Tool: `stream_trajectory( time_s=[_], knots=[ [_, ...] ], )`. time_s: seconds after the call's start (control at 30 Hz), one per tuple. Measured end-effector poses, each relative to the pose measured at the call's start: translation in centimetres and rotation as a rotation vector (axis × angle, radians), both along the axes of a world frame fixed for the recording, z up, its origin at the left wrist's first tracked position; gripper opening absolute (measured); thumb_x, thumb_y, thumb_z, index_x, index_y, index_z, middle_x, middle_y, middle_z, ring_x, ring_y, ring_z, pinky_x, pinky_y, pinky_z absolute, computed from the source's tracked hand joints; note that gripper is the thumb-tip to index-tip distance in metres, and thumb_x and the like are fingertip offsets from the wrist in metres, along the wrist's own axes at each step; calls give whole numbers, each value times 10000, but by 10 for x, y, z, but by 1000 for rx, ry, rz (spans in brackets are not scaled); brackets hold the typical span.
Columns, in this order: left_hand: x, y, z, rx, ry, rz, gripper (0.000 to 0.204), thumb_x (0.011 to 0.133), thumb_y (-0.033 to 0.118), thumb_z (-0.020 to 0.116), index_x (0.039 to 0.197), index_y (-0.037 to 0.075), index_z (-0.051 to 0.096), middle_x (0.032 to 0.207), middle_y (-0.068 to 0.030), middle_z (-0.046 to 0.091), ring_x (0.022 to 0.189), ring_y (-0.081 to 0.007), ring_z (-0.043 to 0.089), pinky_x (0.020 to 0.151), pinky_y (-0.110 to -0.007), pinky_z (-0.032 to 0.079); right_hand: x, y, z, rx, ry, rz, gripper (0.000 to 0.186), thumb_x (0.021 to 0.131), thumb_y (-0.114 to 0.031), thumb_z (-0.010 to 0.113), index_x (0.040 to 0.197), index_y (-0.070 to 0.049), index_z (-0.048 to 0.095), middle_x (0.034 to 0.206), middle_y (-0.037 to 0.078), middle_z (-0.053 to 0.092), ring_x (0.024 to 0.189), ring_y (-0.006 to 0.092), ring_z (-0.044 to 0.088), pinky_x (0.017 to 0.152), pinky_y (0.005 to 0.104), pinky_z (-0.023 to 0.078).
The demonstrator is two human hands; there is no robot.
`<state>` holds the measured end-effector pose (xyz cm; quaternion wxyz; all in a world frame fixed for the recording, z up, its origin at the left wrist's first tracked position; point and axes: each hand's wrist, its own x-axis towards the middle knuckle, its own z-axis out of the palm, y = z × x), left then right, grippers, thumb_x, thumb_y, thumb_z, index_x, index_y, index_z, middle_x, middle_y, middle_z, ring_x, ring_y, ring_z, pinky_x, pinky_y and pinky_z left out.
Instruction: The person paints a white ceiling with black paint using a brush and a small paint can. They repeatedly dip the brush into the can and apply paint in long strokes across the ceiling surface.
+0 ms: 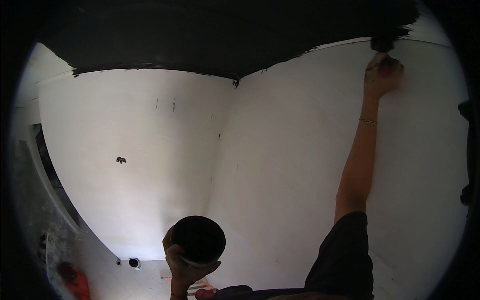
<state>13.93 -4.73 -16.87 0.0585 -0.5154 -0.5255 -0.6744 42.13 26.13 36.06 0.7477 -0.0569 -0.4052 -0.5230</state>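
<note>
High at the upper right, my right hand [378,77] is closed around the handle of a paintbrush [382,44]. Its dark bristles touch the seam where the white wall [290,135] meets the ceiling, and black paint [215,35] covers most of the ceiling. The paint's edge is ragged near the brush. Low in the middle, my left hand [182,267] grips a round paint pot [199,241] from its side and underneath. The inside of the pot looks black; how full it is, I cannot tell.
Below my left hand shows part of an orange ladder [202,286]. Far down at the lower left is a person in an orange-red top [77,284]. A dark-topped container [134,263] stands on the pale floor [107,272] by the wall. Dark marks [121,160] dot the left wall.
</note>
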Motion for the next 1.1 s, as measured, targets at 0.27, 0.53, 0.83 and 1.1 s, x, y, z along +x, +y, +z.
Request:
stream_trajectory(
  time_s=[0.27, 0.53, 0.83, 1.1],
  knots=[
    [3, 2, 2, 60, -4, -24, 1117, 528, 246, 1033, 1391, 242, 322, 1466, -192, 410, 1354, -364, 505, 1108, -507, 489, -7, -3, 0, 89, 105, -61, 182, 923, -171, 725, 919, -1, 659, 893, 192, 655, 811, 338, 630, 723, 426, 509],
    [6, 0, 4, 47, 9, -27, 1118, 525, 240, 1037, 1383, 214, 319, 1477, -204, 410, 1362, -367, 499, 1114, -515, 472, -5, -3, 1, 132, 33, -8, 178, 881, -159, 751, 916, -5, 668, 857, 171, 638, 788, 319, 644, 694, 433, 513],
    [7, 0, 6, 44, 26, -55, 1137, 534, 250, 1037, 1401, 224, 302, 1481, -191, 407, 1375, -367, 490, 1126, -498, 479, -24, -9, -5, -127, -33, -30, 203, 917, -206, 735, 885, -23, 654, 865, 175, 650, 756, 334, 649, 701, 427, 527],
    [2, -9, 4, 26, 25, -17, 1134, 530, 272, 1039, 1395, 213, 308, 1471, -191, 412, 1358, -356, 506, 1125, -494, 486, -17, -21, 13, 77, 156, -169, 185, 881, -149, 763, 933, -15, 646, 944, 189, 603, 820, 349, 632, 691, 441, 525]
  ],
)
